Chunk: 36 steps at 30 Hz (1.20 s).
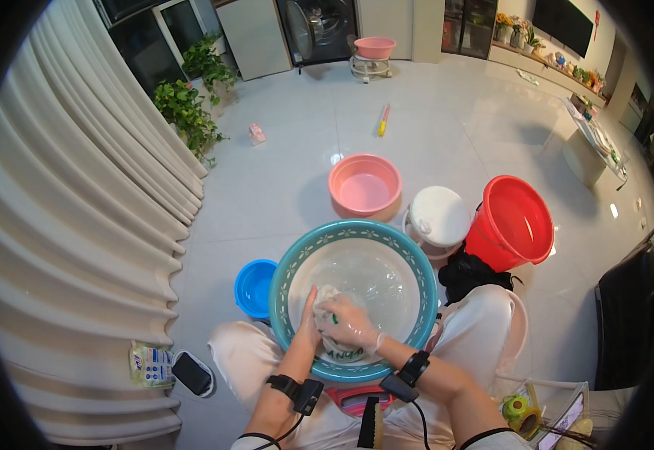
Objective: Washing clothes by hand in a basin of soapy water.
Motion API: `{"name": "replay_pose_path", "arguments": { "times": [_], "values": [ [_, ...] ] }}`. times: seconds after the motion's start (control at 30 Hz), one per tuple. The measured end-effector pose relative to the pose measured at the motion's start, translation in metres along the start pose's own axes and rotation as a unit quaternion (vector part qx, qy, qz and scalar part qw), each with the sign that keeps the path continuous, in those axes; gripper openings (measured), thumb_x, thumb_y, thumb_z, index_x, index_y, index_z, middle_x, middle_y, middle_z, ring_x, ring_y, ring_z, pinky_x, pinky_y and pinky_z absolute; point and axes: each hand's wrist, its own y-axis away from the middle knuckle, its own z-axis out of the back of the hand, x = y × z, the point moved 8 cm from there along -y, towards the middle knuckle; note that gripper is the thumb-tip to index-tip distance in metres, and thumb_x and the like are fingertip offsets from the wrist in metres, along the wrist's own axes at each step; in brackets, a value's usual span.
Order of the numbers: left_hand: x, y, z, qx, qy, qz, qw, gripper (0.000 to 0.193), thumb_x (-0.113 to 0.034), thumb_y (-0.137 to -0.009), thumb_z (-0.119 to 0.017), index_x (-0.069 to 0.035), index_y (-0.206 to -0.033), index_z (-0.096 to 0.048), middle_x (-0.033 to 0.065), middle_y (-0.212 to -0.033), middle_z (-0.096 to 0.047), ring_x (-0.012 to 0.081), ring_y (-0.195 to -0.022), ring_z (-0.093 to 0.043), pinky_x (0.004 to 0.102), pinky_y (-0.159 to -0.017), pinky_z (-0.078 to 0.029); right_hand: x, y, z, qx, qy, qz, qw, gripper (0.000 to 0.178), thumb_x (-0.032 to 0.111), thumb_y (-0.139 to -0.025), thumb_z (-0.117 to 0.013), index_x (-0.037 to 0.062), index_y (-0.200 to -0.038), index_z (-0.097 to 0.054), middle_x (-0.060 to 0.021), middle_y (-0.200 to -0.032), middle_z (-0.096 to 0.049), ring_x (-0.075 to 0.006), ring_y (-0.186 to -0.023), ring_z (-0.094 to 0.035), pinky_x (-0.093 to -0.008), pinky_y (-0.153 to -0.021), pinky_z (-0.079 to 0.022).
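Between my knees stands a wide teal basin (288,259) with a white inside and water in it. A wet white cloth (344,354) with dark green print is bunched at its near left side. My left hand (309,321) presses against the cloth's left side, its fingers pointing away from me. My right hand (349,325), in a thin clear glove, is closed over the cloth from the right. Part of the cloth is hidden under my hands, and my left fingertips are partly covered by it.
Around the basin are a small blue basin (250,289), a pink basin (365,184), a white-lidded bucket (439,216), a red bucket (483,244) and a black cloth (471,276). A phone (192,373) lies left; a curtain (94,247) hangs beyond it.
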Motion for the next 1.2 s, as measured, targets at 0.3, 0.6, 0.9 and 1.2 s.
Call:
{"name": "replay_pose_path", "arguments": {
  "times": [0.3, 0.6, 0.9, 1.2],
  "values": [
    [0.003, -0.016, 0.014, -0.005, -0.076, -0.122, 0.990, 0.044, -0.043, -0.094, -0.049, -0.009, -0.120, -0.056, 0.0116, -0.110, -0.062, 0.0268, -0.099, -0.060, 0.0376, -0.085, -0.049, 0.020, -0.011, 0.029, -0.072, 0.172, 0.101, 0.977, 0.017, 0.027, -0.079, -0.064, 0.0095, -0.080, -0.064, -0.0146, -0.086, -0.058, -0.0351, -0.076, -0.062, -0.0452, -0.072, -0.050],
    [-0.059, 0.045, -0.023, -0.052, -0.569, -0.443, 0.691, 0.031, -0.006, -0.064, -0.078, -0.002, -0.089, -0.059, 0.0060, -0.085, -0.059, 0.0176, -0.079, -0.058, 0.0274, -0.071, -0.044, -0.108, -0.007, 0.076, 0.076, -0.085, -0.239, 0.964, 0.038, 0.039, -0.073, -0.071, 0.0015, -0.066, -0.070, -0.0122, -0.056, -0.062, -0.0209, -0.050, -0.057, -0.0324, -0.059, -0.048],
    [-0.024, 0.049, -0.018, -0.030, -0.817, -0.166, 0.552, 0.054, -0.046, -0.063, -0.080, -0.008, -0.097, -0.061, 0.0125, -0.090, -0.067, 0.0324, -0.086, -0.063, 0.0376, -0.076, -0.049, -0.090, 0.018, 0.055, 0.016, 0.280, -0.063, 0.958, 0.046, 0.039, -0.070, -0.071, 0.0088, -0.103, -0.067, -0.0151, -0.090, -0.066, -0.0339, -0.085, -0.064, -0.0427, -0.081, -0.049],
    [0.014, 0.040, -0.005, -0.013, -0.933, -0.115, 0.342, 0.047, -0.042, -0.061, -0.080, -0.017, -0.099, -0.067, 0.0084, -0.095, -0.068, 0.0292, -0.097, -0.063, 0.0497, -0.088, -0.044, -0.070, 0.006, 0.086, -0.060, 0.212, -0.118, 0.968, 0.016, 0.019, -0.083, -0.057, 0.0077, -0.091, -0.064, -0.0191, -0.088, -0.065, -0.0384, -0.080, -0.062, -0.0448, -0.073, -0.050]
  ]
}}
